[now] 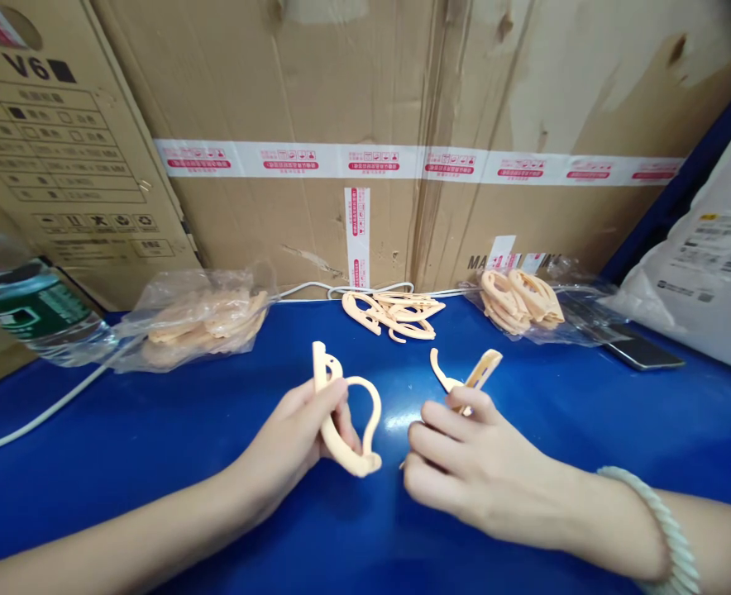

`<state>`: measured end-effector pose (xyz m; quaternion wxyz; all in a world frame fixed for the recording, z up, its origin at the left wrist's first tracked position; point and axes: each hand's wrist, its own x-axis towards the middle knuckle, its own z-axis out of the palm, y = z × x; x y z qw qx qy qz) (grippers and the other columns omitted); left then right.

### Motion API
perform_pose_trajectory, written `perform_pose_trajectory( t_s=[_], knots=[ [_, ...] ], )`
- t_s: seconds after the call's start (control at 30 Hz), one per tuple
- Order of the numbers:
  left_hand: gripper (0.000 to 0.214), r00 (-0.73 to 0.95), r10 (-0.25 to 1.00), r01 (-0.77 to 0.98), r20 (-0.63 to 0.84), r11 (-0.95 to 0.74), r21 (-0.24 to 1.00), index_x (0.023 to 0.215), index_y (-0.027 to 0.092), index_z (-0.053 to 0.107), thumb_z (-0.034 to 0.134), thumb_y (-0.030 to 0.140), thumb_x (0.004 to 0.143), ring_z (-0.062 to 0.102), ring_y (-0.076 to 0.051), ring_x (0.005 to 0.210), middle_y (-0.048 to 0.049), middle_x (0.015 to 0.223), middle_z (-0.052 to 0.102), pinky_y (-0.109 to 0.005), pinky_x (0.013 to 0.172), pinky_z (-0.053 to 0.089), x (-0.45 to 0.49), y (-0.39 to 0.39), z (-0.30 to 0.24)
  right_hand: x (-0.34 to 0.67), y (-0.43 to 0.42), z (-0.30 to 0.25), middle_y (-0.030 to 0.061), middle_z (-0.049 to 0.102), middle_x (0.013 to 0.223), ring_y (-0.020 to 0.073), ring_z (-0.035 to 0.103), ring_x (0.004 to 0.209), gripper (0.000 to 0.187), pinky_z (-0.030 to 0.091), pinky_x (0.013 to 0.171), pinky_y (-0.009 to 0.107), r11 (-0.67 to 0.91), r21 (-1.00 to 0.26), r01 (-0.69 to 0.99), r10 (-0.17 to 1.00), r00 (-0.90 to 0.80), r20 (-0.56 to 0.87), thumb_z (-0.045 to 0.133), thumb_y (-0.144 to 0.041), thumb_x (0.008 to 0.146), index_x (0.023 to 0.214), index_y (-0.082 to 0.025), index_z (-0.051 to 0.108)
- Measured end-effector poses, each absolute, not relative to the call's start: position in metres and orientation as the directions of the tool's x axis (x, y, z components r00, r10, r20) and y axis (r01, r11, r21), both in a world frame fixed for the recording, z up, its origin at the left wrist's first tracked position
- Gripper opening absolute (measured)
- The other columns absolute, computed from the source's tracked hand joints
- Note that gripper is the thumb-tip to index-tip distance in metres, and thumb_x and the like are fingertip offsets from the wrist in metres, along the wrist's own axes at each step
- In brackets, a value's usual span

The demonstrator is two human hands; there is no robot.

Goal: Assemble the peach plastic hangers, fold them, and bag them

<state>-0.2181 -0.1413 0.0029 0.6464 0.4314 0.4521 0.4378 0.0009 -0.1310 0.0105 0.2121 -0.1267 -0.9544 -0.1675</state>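
In the head view my left hand point(300, 426) is closed around a peach plastic folding hanger point(375, 405), thumb across its straight arm. The hanger's curved part loops out to the right of my fingers. My right hand point(470, 467) grips a second folding hanger point(484, 369) of the same colour. Its slotted arm and a thin curved hook stick up above the fingers; the rest is hidden behind the hand. Both hands are raised over the blue table, apart from each other. Beyond them lies a loose pile of peach hanger parts point(396, 314).
Clear bags of peach pieces lie at the back left point(207, 318) and back right point(520, 302). A water bottle point(36, 306) and white cable point(49, 421) are at left. A phone point(644, 351) and white package point(706, 256) sit right. Cardboard boxes point(291, 91) wall off the back.
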Motion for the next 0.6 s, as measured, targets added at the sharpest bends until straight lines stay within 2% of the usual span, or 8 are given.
perform_pose_trajectory(
  t_s=[0.03,0.17,0.23,0.3,0.37,0.5,0.6],
  knots=[
    [0.039,0.202,0.955,-0.219,-0.215,0.258,0.941,0.063,0.016,0.053,0.061,0.046,0.085,0.06,-0.014,0.053,-0.0012,0.055,0.061,-0.025,0.059,0.052,-0.219,-0.14,0.003,0.005,-0.127,0.014,-0.0003,0.054,0.072,0.0164,0.044,0.07,0.024,0.029,0.083,0.037,0.926,0.226,0.301,0.179,-0.881,0.437,0.037,-0.01,0.099,0.084,-0.019,0.053],
    [0.038,0.238,0.945,-0.232,-0.226,0.281,0.931,0.066,0.015,0.055,0.057,0.044,0.09,0.064,-0.016,0.06,-0.0039,0.061,0.064,-0.028,0.065,0.054,-0.222,-0.137,0.004,0.027,-0.103,0.033,0.0015,0.06,0.086,0.015,0.051,0.08,0.014,0.032,0.097,0.04,0.954,-0.093,0.286,0.299,-0.864,0.406,0.038,-0.014,0.1,0.096,-0.02,0.05],
    [0.038,0.246,0.942,-0.215,-0.23,0.284,0.934,0.067,0.014,0.055,0.057,0.044,0.09,0.064,-0.017,0.061,-0.0039,0.062,0.064,-0.03,0.067,0.055,-0.223,-0.138,0.003,0.035,-0.094,0.042,0.0031,0.062,0.091,0.0173,0.052,0.098,0.01,0.025,0.107,0.047,0.937,-0.135,0.322,0.35,-0.853,0.387,0.042,-0.016,0.099,0.095,-0.02,0.051],
    [0.036,0.24,0.944,-0.226,-0.226,0.281,0.933,0.068,0.014,0.056,0.057,0.042,0.091,0.064,-0.016,0.062,-0.0034,0.063,0.063,-0.03,0.067,0.055,-0.222,-0.138,0.002,0.039,-0.089,0.047,0.0035,0.063,0.092,0.0207,0.046,0.118,0.01,0.013,0.113,0.054,0.931,-0.134,0.339,0.365,-0.871,0.33,0.045,-0.017,0.098,0.092,-0.021,0.053],
    [0.035,0.239,0.946,-0.245,-0.219,0.277,0.929,0.069,0.014,0.057,0.057,0.041,0.091,0.063,-0.015,0.062,-0.0031,0.065,0.063,-0.029,0.067,0.055,-0.222,-0.138,0.002,0.04,-0.089,0.047,0.0034,0.064,0.094,0.0216,0.041,0.127,0.01,0.01,0.114,0.056,0.934,-0.168,0.316,0.35,-0.904,0.245,0.047,-0.019,0.097,0.092,-0.022,0.056],
    [0.034,0.241,0.945,-0.246,-0.221,0.28,0.928,0.07,0.014,0.056,0.055,0.039,0.092,0.062,-0.015,0.061,-0.0032,0.065,0.062,-0.029,0.066,0.055,-0.221,-0.137,0.003,0.034,-0.094,0.04,0.0045,0.063,0.097,0.0202,0.05,0.118,0.013,0.026,0.111,0.048,0.933,-0.217,0.287,0.318,-0.94,0.125,0.046,-0.015,0.097,0.092,-0.02,0.057],
    [0.032,0.231,0.947,-0.248,-0.225,0.281,0.927,0.071,0.014,0.056,0.055,0.038,0.093,0.061,-0.014,0.061,-0.0028,0.065,0.062,-0.028,0.066,0.055,-0.221,-0.137,0.003,0.032,-0.095,0.036,0.0055,0.061,0.099,0.0169,0.057,0.097,0.017,0.043,0.095,0.035,0.917,-0.203,0.343,0.37,-0.922,0.113,0.043,-0.009,0.096,0.095,-0.019,0.056]
  ],
)
